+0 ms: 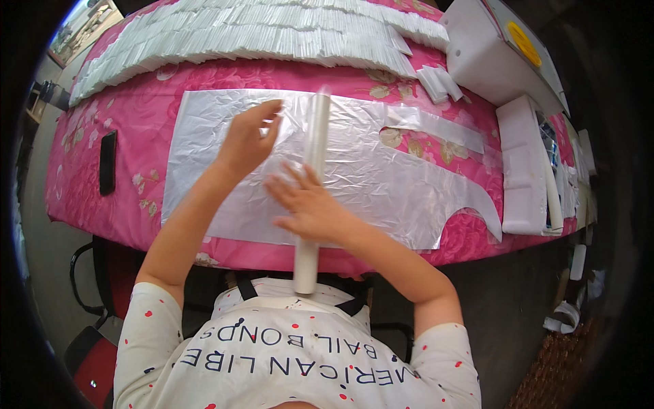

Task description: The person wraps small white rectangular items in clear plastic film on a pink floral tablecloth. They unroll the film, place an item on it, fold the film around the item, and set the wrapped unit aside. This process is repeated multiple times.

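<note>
A thin, crinkled white plastic apron (pixel 371 160) lies spread on the pink flowered tablecloth (pixel 75 198). Its neck cutout and straps point to the right. Across it, from far to near, rests a long whitish tube or roll (pixel 317 133), its near end jutting past the table edge toward my body. My right hand (pixel 306 204), somewhat blurred, lies over the tube with its fingers spread. Left of the tube, my left hand (pixel 253 136) hovers over or touches the plastic, thumb and fingers apart, holding nothing visible.
Rows of folded white plastic packets (pixel 259 34) line the table's far side, with several loose ones (pixel 438 83) near a white foam box (pixel 477 51). Another foam box (pixel 523 163) stands at the right. A black phone (pixel 107 163) lies left; a chair (pixel 92 365) is below.
</note>
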{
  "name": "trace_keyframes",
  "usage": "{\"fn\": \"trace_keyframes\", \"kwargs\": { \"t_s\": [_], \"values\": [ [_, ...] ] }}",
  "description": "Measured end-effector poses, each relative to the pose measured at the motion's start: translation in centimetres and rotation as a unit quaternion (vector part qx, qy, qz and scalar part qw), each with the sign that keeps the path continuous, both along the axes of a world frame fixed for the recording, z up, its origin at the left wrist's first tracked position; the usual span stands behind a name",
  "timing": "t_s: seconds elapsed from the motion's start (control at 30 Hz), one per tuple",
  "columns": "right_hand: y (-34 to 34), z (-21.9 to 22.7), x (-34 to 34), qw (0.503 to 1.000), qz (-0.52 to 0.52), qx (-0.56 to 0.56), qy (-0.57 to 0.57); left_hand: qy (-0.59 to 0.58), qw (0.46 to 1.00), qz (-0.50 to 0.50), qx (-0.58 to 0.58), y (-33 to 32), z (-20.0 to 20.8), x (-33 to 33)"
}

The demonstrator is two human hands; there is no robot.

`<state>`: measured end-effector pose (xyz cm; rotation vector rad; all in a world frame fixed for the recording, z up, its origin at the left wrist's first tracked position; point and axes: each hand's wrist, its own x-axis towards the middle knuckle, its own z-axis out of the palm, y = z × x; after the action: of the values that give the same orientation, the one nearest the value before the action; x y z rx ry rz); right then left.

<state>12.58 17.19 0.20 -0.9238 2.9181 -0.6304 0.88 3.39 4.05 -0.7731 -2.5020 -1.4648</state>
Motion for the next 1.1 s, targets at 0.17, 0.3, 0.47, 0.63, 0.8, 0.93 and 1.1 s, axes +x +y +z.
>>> {"fn": "trace_keyframes", "kwargs": {
  "t_s": [0.17, 0.3, 0.47, 0.63, 0.8, 0.93, 1.1],
  "values": [
    [-7.5, 3.7, -2.7, 0.926, 0.153, -0.299, -0.174, 0.043, 0.995, 0.082, -0.036, -11.0, 0.1, 2.5],
    [-6.0, 2.9, -5.4, 0.974, 0.119, -0.194, 0.005, -0.023, 0.982, 0.161, -0.095, -18.9, -1.1, 8.2],
    [-9.3, 0.1, -8.9, 0.981, 0.158, -0.067, 0.090, -0.099, 0.968, 0.196, -0.119, -21.1, -1.8, 14.3],
    [-17.9, -0.7, -11.2, 0.985, 0.165, -0.031, 0.035, -0.067, 0.939, 0.235, -0.243, -19.5, -2.4, 16.4],
    [-24.4, -3.4, -10.5, 0.958, -0.135, -0.233, 0.096, -0.133, 0.909, 0.300, -0.257, -18.5, -3.7, 16.0],
    [-24.5, -3.0, -10.6, 0.849, -0.262, -0.460, -0.003, -0.369, 0.903, 0.204, 0.079, -19.5, -3.1, 15.4],
    [-18.8, 3.2, -10.3, 0.397, -0.063, -0.772, -0.493, -0.512, 0.464, -0.163, 0.704, -16.8, -2.3, 17.0]
  ]
}}
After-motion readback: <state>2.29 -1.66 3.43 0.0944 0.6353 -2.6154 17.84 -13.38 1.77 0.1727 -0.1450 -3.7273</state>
